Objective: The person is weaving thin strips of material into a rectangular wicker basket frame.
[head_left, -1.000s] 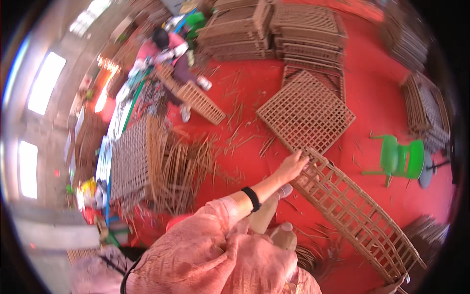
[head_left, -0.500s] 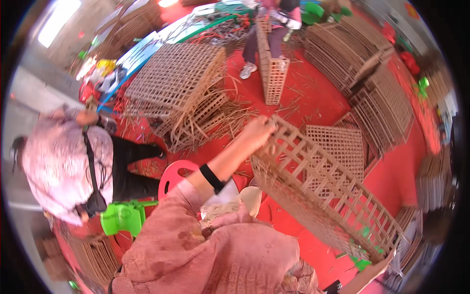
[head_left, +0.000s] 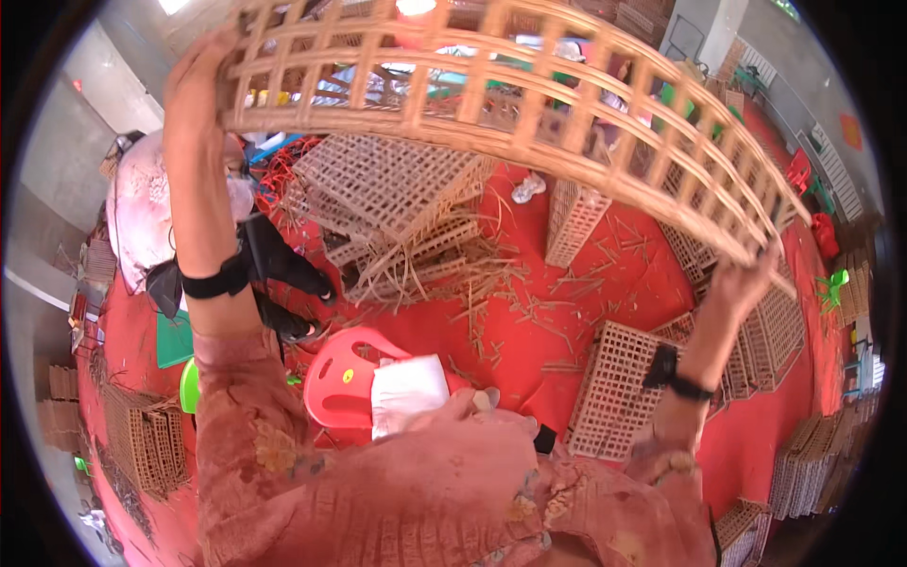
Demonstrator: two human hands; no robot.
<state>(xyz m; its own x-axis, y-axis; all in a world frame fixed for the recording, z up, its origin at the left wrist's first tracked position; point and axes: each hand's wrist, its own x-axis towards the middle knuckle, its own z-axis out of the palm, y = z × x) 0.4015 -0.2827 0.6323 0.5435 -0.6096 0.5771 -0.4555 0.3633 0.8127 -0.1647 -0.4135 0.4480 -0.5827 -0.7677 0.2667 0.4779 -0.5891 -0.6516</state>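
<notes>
A brown woven lattice frame point(head_left: 520, 148) is raised high in front of me, spanning the upper part of the view, its right end lower than its left. Its left end is gripped by my left hand point(head_left: 200, 80), fingers bent around the edge. My right hand point(head_left: 742, 283) grips the lower corner at the right end. The frame's top edge runs partly out of view. Through its openings, a person and several things behind show in pieces.
A red plastic chair point(head_left: 331, 383) with a white cushion point(head_left: 411, 389) stands before me. Stacked lattice panels point(head_left: 392, 189) and loose strips point(head_left: 529, 307) lie on the red floor. A lattice piece point(head_left: 614, 387) rests near my right forearm. Another person point(head_left: 142, 213) bends at the left.
The lattice frame has gone from low at my right, slanting down, to raised high across the view. Both arms have lifted, and my left hand has moved up and left.
</notes>
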